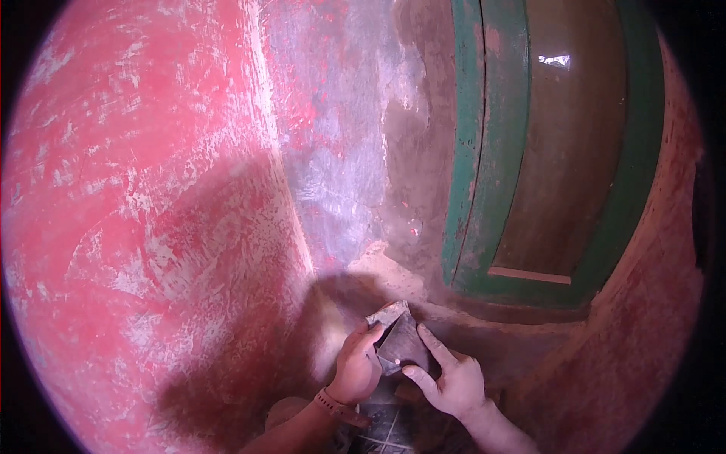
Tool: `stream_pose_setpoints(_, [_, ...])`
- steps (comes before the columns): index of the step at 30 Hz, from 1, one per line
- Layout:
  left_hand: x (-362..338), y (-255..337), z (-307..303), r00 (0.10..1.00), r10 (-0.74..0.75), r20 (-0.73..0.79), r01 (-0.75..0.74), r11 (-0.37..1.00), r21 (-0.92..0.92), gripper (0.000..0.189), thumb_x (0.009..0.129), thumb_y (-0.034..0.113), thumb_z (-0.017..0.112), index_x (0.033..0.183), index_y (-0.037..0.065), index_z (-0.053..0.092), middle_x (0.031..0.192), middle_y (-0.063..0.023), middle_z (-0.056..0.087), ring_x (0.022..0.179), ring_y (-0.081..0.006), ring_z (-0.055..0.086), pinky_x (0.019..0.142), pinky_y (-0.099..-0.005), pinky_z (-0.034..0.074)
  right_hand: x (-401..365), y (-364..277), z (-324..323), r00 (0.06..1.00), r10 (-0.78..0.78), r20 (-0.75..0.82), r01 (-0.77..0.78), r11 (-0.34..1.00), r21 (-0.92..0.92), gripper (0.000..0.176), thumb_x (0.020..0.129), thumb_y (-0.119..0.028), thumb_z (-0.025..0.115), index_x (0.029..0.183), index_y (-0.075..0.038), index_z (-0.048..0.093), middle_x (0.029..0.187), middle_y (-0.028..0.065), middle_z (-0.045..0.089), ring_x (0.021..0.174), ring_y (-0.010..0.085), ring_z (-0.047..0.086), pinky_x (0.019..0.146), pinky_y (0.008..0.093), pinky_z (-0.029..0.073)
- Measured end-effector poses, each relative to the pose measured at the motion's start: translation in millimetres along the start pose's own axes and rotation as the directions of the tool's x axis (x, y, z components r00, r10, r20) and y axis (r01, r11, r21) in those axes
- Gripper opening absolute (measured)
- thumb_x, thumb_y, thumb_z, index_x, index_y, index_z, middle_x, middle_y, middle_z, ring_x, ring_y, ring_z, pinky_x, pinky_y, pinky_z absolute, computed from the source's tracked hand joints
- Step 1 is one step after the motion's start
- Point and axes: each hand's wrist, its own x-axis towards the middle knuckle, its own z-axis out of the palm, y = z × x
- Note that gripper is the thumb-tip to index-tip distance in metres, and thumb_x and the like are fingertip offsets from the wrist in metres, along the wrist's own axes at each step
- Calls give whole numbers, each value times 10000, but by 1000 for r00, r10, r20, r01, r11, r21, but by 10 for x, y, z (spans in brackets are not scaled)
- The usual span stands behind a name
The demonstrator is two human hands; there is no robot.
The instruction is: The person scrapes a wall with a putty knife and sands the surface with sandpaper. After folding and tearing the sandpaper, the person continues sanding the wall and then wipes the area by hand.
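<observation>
Left hand point(355, 372) is closed on the near-left edge of a dark sheet point(402, 342), with the thumb up along its side and the fingers tucked behind it. A brown strap point(330, 401) circles that wrist. Up and to the left of this hand spreads a red wall point(136, 189), scraped pale in patches, with shadow across its lower part. The dark sheet stands just above and between both hands, and its top corner is close to the earthy brown foot of the wall. Right hand point(454, 382) lies just right of the sheet and grips it too, the forefinger stretched along the right edge and the thumb pinching the bottom edge. Above and right of this hand, well apart from it, a green frame point(491, 151) borders a brownish panel point(567, 151).
</observation>
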Motion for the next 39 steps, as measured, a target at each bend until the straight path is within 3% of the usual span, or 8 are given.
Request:
stream_pose_setpoints(14, [-147, 180, 377, 996, -82, 42, 89, 969, -230, 550, 1172, 401, 360, 1490, -22, 513, 1413, -166, 636, 1329, -300, 599, 1191, -468, 420, 25, -133, 116, 993, 94, -66, -98, 993, -61, 745, 967, -582, 716, 1524, -105, 587, 805, 178, 746, 680, 366, 756, 606, 467, 604])
stream_pose_setpoints(17, [-163, -207, 108, 985, -144, 94, 164, 949, -269, 440, 1161, 278, 419, 1462, -24, 526, 1349, -160, 650, 1294, -279, 605, 1172, -448, 432, 96, -143, 64, 985, 163, -59, -166, 985, -51, 739, 975, -573, 711, 1524, -94, 586, 738, 202, 721, 666, 392, 747, 618, 478, 600])
stream_pose_setpoints(21, [-151, -310, -38, 935, 135, 327, -178, 978, 105, 318, 1087, 75, 509, 1383, -27, 566, 1296, -132, 664, 1269, -236, 610, 1122, -411, 476, 118, -44, 90, 980, 193, -46, -186, 975, 120, 732, 998, -541, 700, 1528, -53, 570, 735, 233, 718, 677, 421, 747, 648, 468, 602])
stream_pose_setpoints(26, [-80, -18, 66, 983, -95, 158, 95, 995, 7, 300, 1062, 30, 542, 1354, -19, 591, 1356, -137, 662, 1261, -231, 643, 1101, -429, 515, 125, 4, 55, 966, 249, -76, -209, 916, 341, 738, 1022, -487, 699, 1544, 5, 523, 1017, 286, 760, 982, 342, 781, 865, 393, 598])
stream_pose_setpoints(29, [-51, 151, 182, 996, -75, -56, 70, 993, -92, 341, 1109, 117, 525, 1420, -15, 567, 1391, -153, 660, 1254, -252, 660, 1125, -456, 510, 114, 31, 41, 953, 242, -182, -128, 866, 483, 800, 1040, -474, 678, 1570, 75, 437, 1345, 314, 682, 1319, 295, 650, 1091, 391, 511])
stream_pose_setpoints(34, [-20, 188, 214, 999, -35, -39, 26, 977, -212, 416, 1160, 274, 449, 1457, -1, 543, 1375, -146, 671, 1277, -281, 652, 1140, -481, 500, -81, 57, 216, 785, -154, -600, 376, 888, 265, 828, 1056, -445, 640, 1574, 132, 350, 1248, 351, 694, 1109, 415, 752, 941, 457, 600])
stream_pose_setpoints(37, [-18, 107, 129, 998, -49, -45, 38, 974, -223, 436, 1166, 301, 431, 1475, 9, 530, 1423, -150, 649, 1314, -297, 632, 1166, -505, 476, -14, -38, 275, 978, 162, 130, -172, 983, 67, 649, 1057, -345, 653, 1577, -7, 459, 991, 317, 727, 886, 500, 733, 778, 508, 608])
stream_pose_setpoints(39, [60, 121, 20, 995, -101, -10, 93, 946, -311, 410, 1174, 282, 410, 1444, 2, 536, 1404, -154, 647, 1281, -297, 647, 1144, -488, 498, -8, -13, 249, 980, 182, 80, -195, 958, 212, 628, 1063, -285, 659, 1581, 5, 455, 942, 301, 738, 815, 476, 750, 749, 457, 607])
